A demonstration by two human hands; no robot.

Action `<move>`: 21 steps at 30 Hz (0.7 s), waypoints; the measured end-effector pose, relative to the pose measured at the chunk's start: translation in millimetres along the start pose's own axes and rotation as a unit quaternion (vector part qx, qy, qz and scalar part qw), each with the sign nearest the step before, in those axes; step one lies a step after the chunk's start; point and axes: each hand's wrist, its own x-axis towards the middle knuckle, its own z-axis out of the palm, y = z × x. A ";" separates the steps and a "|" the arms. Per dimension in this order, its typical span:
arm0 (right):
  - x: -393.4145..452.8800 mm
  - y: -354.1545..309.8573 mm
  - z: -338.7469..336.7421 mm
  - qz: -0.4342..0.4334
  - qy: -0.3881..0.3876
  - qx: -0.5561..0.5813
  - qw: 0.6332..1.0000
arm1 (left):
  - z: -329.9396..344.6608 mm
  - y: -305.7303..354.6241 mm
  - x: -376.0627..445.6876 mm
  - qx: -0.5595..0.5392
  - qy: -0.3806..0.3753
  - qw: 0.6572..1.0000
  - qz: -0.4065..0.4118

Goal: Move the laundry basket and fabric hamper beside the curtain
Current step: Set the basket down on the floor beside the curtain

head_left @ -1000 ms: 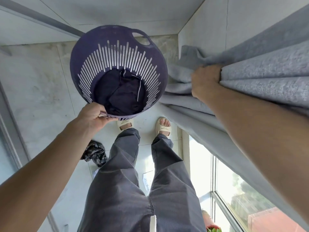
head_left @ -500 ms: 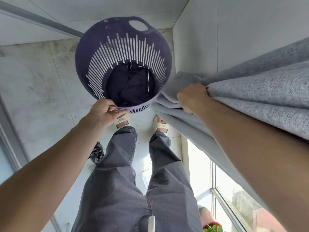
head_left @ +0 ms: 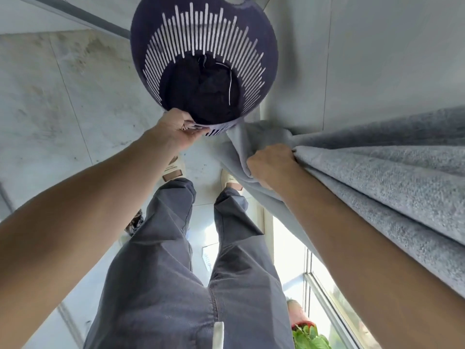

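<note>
The big grey curtain (head_left: pixel 377 177) is hanging on the right, bunched in the right hand (head_left: pixel 270 163). The purple laundry basket (head_left: pixel 203 61) is sitting in the corner right beside it, dark clothes (head_left: pixel 201 91) inside. The left hand (head_left: pixel 176 129) is gripping its rim. The curtain's edge might be getting trapped under the basket.

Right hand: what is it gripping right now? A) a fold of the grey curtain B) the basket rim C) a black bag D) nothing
A: the right hand is bunched on a fold of the grey curtain, while the left hand holds the rim of the purple laundry basket.
</note>
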 end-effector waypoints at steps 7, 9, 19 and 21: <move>-10.1 2.8 -2.2 0.023 0.024 0.101 0.994 | 1.6 -3.7 12.5 0.026 -0.005 1.000 -0.003; -12.7 -0.9 2.0 0.011 0.008 0.116 0.993 | 4.6 -8.6 17.5 0.014 -0.004 1.000 -0.005; -5.3 -1.9 4.4 -0.025 -0.032 0.157 0.987 | 46.9 -32.7 37.5 -0.033 0.003 0.999 -0.003; -6.8 -1.2 2.1 -0.018 0.006 0.153 0.988 | 56.8 -33.2 31.6 -0.051 0.015 0.999 0.002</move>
